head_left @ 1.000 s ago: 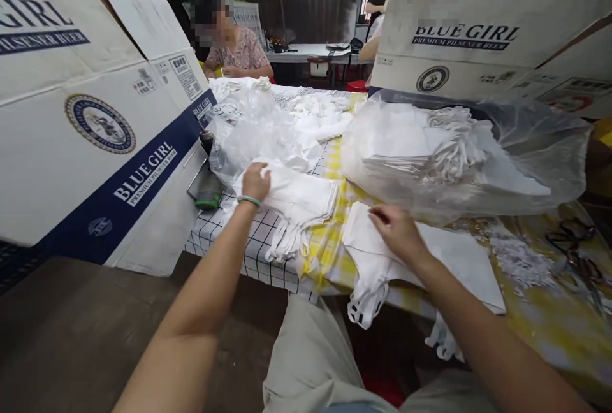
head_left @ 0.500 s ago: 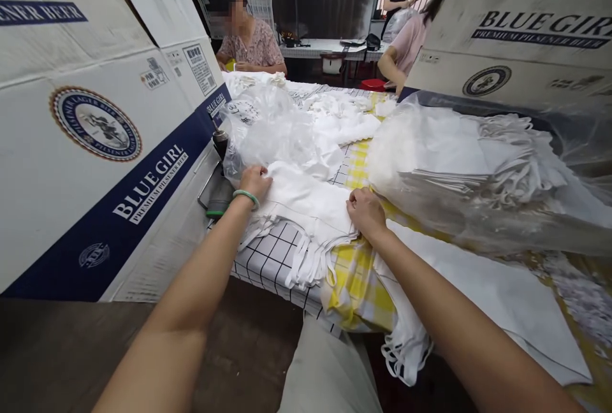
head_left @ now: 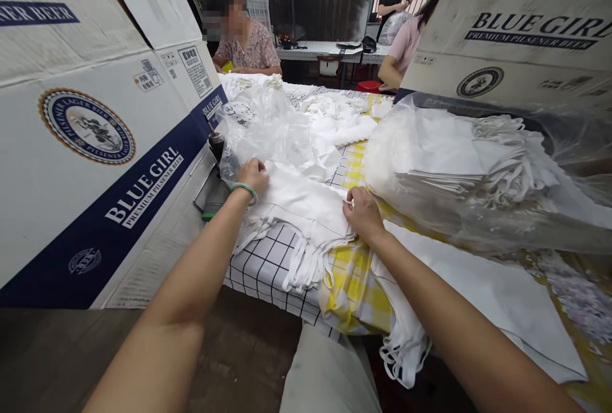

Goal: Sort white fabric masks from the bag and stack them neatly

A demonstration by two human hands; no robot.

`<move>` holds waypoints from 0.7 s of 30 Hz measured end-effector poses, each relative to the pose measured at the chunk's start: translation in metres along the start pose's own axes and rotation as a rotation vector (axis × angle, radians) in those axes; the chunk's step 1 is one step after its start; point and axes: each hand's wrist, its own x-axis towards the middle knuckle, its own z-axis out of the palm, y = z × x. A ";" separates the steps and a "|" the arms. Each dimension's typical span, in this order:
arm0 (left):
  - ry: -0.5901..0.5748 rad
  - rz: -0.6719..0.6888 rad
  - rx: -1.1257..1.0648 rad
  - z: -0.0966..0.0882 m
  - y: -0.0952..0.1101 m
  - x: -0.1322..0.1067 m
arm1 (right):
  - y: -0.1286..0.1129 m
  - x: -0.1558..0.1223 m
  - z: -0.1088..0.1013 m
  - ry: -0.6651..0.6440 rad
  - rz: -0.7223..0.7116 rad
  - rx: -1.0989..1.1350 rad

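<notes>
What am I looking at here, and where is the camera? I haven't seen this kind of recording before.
There is no machine: a person works with bare hands, and the camera sits on their head, looking forward and down, so both forearms reach in from below. The left hand, with a green bangle at the wrist, and the right hand lie on opposite ends of a stack of white cloth pieces whose straps trail toward the table edge. Whether the fingers pinch the cloth is hard to tell. The table has checked covers. Right of the stack lies a clear plastic bag of more white pieces; printed cardboard boxes stand on both sides. A co-worker sits at the far end.
</notes>
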 end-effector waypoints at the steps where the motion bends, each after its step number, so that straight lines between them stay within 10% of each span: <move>1: 0.000 -0.013 -0.019 0.000 0.001 0.000 | -0.001 -0.001 0.000 -0.007 0.016 0.050; 11: -0.102 -0.073 -0.431 -0.002 -0.001 0.005 | 0.007 0.006 -0.001 -0.087 0.467 0.450; 21: 0.077 0.120 -0.790 -0.049 0.004 -0.027 | -0.004 -0.003 -0.017 0.110 0.343 0.872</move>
